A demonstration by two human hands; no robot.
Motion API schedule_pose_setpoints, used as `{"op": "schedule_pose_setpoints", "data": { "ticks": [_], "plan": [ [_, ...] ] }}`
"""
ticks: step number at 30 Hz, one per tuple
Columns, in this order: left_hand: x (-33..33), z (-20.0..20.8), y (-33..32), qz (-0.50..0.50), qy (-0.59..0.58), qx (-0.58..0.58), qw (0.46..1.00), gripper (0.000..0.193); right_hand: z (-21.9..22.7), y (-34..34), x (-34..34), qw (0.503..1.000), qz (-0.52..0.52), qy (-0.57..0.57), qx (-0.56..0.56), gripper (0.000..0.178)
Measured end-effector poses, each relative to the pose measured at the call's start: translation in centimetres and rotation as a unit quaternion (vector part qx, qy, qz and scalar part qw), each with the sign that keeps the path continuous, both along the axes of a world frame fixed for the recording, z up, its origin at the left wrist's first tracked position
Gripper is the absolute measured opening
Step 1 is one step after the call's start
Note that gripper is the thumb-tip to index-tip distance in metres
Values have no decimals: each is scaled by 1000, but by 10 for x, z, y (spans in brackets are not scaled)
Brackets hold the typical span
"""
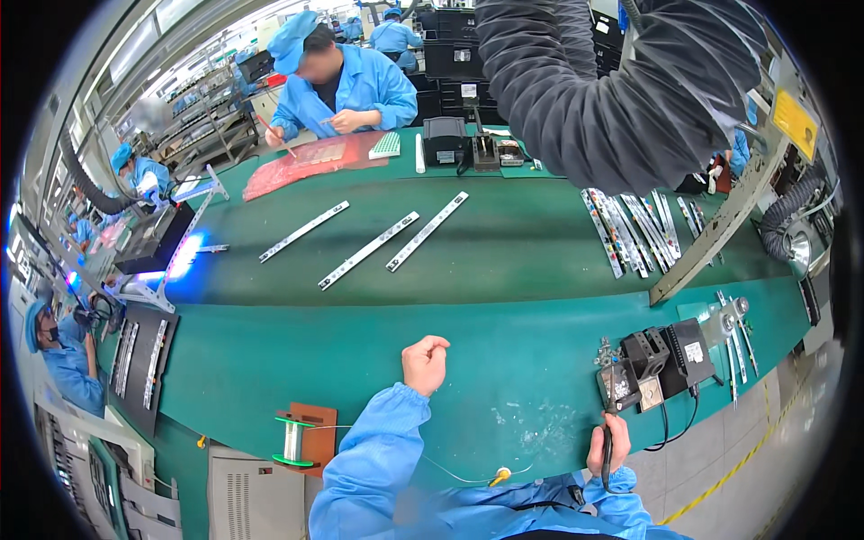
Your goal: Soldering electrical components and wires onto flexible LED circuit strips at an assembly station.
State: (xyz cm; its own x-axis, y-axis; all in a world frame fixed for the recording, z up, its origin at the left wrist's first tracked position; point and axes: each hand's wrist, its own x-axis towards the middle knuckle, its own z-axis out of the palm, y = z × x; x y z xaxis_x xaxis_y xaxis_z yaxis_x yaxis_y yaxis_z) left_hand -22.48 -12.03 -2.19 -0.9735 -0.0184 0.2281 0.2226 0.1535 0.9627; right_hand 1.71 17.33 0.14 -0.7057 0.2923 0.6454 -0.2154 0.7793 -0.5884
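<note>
The right hand [598, 450] is closed around the handle of the iron [607, 443], at the near edge of the green mat [270, 355], low on the right. The iron points away from the body, its front end over or against the small metal tray [617, 382] beside the stand [644, 349]; whether it touches there I cannot tell. The left hand [425, 364] is farther forward and near the middle of the mat, well apart from the iron, which lies to its right and closer to the body. Its fingers are curled in to a fist, and I cannot tell whether anything is pinched inside. White flecks [540, 425] mark the mat between the two hands. Left of the left forearm, a spool [293, 441] with green rims stands by a brown board [321, 438], and a thin wire passes from it toward the sleeve. A black box [689, 353] adjoins the stand on its right. Beyond the mat, three slim strips [369, 251] lie slanted and apart on the dark green belt [504, 261], ahead of the left hand, while more strips lie side by side farther right, beneath the grey hose [621, 135]
</note>
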Motion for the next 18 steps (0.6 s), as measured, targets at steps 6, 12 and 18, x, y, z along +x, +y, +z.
{"op": "schedule_pose_setpoints", "data": {
  "ticks": [6,12,18],
  "plan": [
    [0,1,1,9,16,-14,1000,14,3,-6,1,1000,-21,16,-9,34],
    [0,3,2,-17,-5,-24,1000,14,-3,-3,6,997,-71,18,-1,33],
    [-3,-2,1,-10,-14,-2,1000,17,2,1,6,996,-86,33,-7,34]
  ]
}}
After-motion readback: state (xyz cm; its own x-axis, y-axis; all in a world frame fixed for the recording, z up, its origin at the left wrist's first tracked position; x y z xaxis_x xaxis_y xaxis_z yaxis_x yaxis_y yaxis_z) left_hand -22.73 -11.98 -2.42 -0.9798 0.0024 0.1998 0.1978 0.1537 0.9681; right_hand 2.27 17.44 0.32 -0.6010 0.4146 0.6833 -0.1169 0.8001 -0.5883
